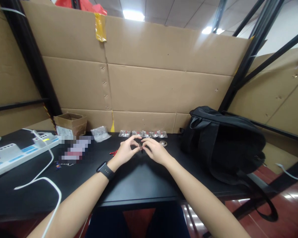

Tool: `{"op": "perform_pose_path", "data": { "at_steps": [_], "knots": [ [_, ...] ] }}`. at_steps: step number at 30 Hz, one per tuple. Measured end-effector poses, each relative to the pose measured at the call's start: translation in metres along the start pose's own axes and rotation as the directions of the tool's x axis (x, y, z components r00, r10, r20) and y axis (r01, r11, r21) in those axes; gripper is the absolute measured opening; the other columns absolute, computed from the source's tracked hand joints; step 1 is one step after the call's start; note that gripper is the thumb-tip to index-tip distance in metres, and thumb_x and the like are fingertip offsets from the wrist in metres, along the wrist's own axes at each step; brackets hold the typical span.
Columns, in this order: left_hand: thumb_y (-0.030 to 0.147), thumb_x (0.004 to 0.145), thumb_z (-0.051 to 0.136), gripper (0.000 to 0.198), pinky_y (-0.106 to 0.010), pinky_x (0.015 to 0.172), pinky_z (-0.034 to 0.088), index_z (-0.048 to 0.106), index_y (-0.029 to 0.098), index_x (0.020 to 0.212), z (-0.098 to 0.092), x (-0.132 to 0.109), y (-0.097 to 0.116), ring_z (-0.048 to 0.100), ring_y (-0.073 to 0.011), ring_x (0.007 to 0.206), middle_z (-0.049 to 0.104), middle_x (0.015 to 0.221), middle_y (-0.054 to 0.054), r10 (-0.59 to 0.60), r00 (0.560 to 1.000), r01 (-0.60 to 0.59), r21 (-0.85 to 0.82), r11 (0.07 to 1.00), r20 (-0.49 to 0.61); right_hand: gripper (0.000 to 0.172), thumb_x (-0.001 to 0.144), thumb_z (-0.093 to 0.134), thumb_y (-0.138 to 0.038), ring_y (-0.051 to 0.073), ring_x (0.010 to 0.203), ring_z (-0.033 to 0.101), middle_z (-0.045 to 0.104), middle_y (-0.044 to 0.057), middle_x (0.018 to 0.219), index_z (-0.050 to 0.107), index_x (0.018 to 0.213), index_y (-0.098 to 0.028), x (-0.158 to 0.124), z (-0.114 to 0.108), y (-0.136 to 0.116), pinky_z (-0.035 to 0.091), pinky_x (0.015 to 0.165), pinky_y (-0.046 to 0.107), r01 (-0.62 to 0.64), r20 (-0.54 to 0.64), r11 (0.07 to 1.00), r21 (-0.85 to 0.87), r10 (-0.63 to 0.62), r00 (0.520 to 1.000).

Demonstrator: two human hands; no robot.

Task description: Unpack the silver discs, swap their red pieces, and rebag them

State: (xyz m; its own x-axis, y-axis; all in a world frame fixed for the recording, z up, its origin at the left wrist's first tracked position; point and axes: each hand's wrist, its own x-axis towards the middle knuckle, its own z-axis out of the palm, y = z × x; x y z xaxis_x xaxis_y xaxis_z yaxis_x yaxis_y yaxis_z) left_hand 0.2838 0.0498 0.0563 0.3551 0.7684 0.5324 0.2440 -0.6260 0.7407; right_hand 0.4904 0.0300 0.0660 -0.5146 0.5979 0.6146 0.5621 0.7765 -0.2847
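My left hand point(127, 148) and my right hand point(154, 149) meet over the middle of the black table point(139, 185), thumbs and fingers curled into pinches. Between the fingertips is a small dark piece point(141, 148), too small and blurred to name. A red object point(113, 152) lies partly hidden behind my left hand. Just past my right hand rests a small round roll point(163, 143), perhaps tape. Several small clear packets point(124, 133) with red marks line the table's back edge beyond both hands.
On the left are a white power strip point(27, 150) with white cables point(49, 180), an open cardboard box point(73, 123) and a crumpled clear plastic bag point(100, 134). A large black backpack point(221, 145) fills the right side. Cardboard panels point(144, 86) wall the back.
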Motion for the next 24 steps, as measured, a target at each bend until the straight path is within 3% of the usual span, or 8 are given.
{"op": "perform_pose_path", "data": {
  "at_steps": [8,13,15,18,24],
  "knots": [
    [0.029,0.08,0.07,0.043,-0.035,0.094,0.05,0.058,0.023,0.122,0.002,0.0,-0.004,0.073,-0.0209,0.09,0.075,0.083,-0.001,-0.003,1.0,0.003,-0.015,1.0,-0.007,0.012,0.097,0.044,-0.019,0.02,0.106,0.061,0.057,0.011,0.121,0.054,0.102,-0.023,-0.001,0.002,0.0,0.05,0.094,0.035,-0.053,0.055,0.997,0.049,0.05,0.997],
    [0.031,0.081,0.071,0.043,-0.035,0.093,0.05,0.058,0.023,0.121,0.002,0.001,-0.003,0.073,-0.0213,0.088,0.075,0.083,-0.002,-0.011,1.0,0.01,-0.036,0.999,-0.015,0.008,0.096,0.049,-0.024,0.021,0.098,0.064,0.062,0.009,0.107,0.056,0.095,-0.022,0.0,0.008,0.003,0.054,0.09,0.038,-0.088,0.008,0.966,0.244,0.089,0.996],
    [0.031,0.08,0.071,0.043,-0.035,0.092,0.051,0.058,0.022,0.12,0.002,0.001,-0.002,0.073,-0.0216,0.088,0.075,0.083,-0.002,-0.018,1.0,0.017,-0.052,0.999,-0.025,0.01,0.094,0.055,-0.029,0.019,0.091,0.068,0.064,0.009,0.107,0.059,0.096,-0.021,0.0,0.009,0.004,0.057,0.085,0.037,-0.143,0.019,0.899,0.413,0.149,0.989],
    [0.031,0.08,0.071,0.042,-0.035,0.09,0.052,0.059,0.022,0.119,0.002,0.002,-0.002,0.073,-0.0215,0.088,0.075,0.084,-0.002,-0.024,0.999,0.021,-0.072,0.997,-0.041,0.027,0.083,0.07,-0.039,0.021,0.091,0.073,0.066,0.01,0.117,0.064,0.1,-0.019,-0.002,0.008,0.007,0.059,0.086,0.039,-0.231,0.072,0.75,0.62,0.239,0.968],
    [0.032,0.078,0.074,0.044,-0.034,0.089,0.051,0.058,0.023,0.118,0.003,0.004,-0.001,0.073,-0.0213,0.085,0.075,0.082,-0.002,-0.027,0.997,0.021,-0.078,0.997,-0.075,0.041,0.067,0.084,-0.043,0.026,0.092,0.074,0.07,0.012,0.117,0.068,0.094,-0.017,0.0,0.009,0.01,0.059,0.091,0.046,-0.298,0.114,0.594,0.747,0.327,0.938]
  ]
}}
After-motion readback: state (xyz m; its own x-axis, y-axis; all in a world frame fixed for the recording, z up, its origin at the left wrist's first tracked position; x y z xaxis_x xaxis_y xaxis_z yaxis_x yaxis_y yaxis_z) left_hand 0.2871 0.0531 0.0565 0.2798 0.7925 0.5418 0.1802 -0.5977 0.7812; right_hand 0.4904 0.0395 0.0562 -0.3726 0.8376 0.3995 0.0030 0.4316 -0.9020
